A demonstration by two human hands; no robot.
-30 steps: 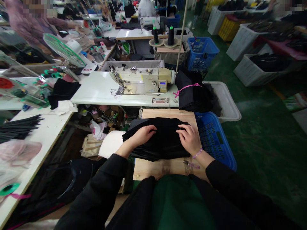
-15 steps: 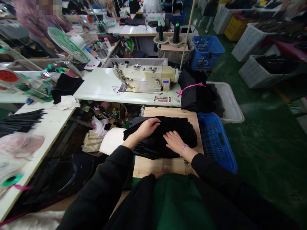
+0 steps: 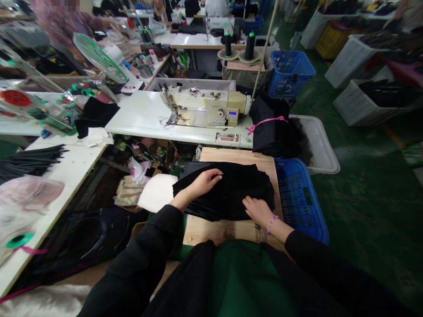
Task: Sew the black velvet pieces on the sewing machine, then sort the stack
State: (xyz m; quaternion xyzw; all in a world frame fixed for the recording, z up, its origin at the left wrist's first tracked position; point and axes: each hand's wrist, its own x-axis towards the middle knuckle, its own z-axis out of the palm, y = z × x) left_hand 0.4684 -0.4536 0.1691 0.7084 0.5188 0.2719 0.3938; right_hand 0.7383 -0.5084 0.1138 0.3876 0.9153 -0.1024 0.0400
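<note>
A stack of folded black fabric (image 3: 231,182) lies on a wooden board in front of me. My left hand (image 3: 208,181) is over the stack's left half, thumb and forefinger pinched together. A dark sliver shows at the fingertips, too small to name against the black cloth. Over the near right corner of the stack rests my right hand (image 3: 258,209), its fingers slightly bent, not visibly gripping anything. A beaded bracelet (image 3: 271,223) circles that wrist. The wooden board (image 3: 211,231) shows in front of and behind the cloth.
Beyond the board stands a sewing machine (image 3: 214,108) on a white table (image 3: 132,119). A black bundle (image 3: 276,132) tied with pink ribbon lies at its right. A blue basket (image 3: 306,196) stands right of the board. At far left, a person (image 3: 62,28) stands past a fan (image 3: 99,57).
My right hand has slid right and toward me across the fabric, its fingers more bent. My left hand keeps its pinch in nearly the same place. The view has shifted slightly.
</note>
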